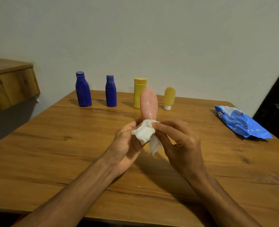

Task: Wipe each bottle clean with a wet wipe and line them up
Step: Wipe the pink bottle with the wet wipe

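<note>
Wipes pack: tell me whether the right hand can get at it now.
Probably yes: only bare table lies between the wipes pack and the right hand, though that hand must first release the wipe it pinches.

A plain, pale wall (pixel 135 38) rises behind the far edge of the wooden desk (pixel 45 161), whose brown, grained boards show dark knots and long seams. Beyond the desk's left edge a wooden cabinet (pixel 9 86) of similar grain juts out from the wall, with grey shadow beneath it. Past the far right corner stands a dark opening (pixel 278 99). The light is soft and even.
</note>
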`<state>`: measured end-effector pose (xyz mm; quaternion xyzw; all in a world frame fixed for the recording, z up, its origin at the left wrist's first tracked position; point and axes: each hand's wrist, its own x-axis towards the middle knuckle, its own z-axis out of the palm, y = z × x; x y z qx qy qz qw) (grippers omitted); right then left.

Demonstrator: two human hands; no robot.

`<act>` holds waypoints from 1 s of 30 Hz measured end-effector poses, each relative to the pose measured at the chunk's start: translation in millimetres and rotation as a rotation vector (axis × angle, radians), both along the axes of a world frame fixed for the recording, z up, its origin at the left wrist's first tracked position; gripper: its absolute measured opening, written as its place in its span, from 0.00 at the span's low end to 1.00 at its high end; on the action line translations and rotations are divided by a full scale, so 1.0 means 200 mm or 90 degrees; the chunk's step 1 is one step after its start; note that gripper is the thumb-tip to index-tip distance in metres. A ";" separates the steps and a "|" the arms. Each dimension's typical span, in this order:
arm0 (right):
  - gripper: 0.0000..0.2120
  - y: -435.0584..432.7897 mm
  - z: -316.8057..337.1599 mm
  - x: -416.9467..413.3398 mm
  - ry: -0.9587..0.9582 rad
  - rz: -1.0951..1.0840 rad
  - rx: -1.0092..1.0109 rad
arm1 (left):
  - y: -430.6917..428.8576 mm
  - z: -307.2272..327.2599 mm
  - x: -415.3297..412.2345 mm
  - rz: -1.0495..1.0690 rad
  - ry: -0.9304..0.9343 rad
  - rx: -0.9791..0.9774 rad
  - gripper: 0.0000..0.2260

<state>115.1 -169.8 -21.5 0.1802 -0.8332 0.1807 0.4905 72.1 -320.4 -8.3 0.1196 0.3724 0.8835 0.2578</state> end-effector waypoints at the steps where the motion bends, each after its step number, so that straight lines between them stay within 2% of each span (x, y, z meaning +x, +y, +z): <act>1: 0.14 0.00 0.00 0.00 0.000 0.004 0.005 | 0.00 0.01 0.00 -0.001 0.006 -0.004 0.22; 8: 0.16 0.02 -0.01 -0.02 -0.039 0.027 -0.032 | -0.02 0.01 -0.02 -0.011 0.014 0.010 0.24; 12: 0.16 0.02 0.00 -0.01 -0.036 0.046 -0.012 | -0.01 0.01 -0.02 -0.009 0.042 -0.010 0.18; 19: 0.16 0.01 0.00 -0.01 -0.032 0.031 -0.008 | -0.01 0.01 -0.01 -0.032 0.043 -0.068 0.23; 25: 0.15 0.04 0.03 0.01 -0.007 0.010 -0.091 | -0.01 0.02 -0.03 -0.038 0.012 -0.018 0.21; 30: 0.13 0.02 0.02 0.02 0.011 0.025 -0.068 | -0.01 0.00 -0.03 -0.046 0.021 -0.009 0.23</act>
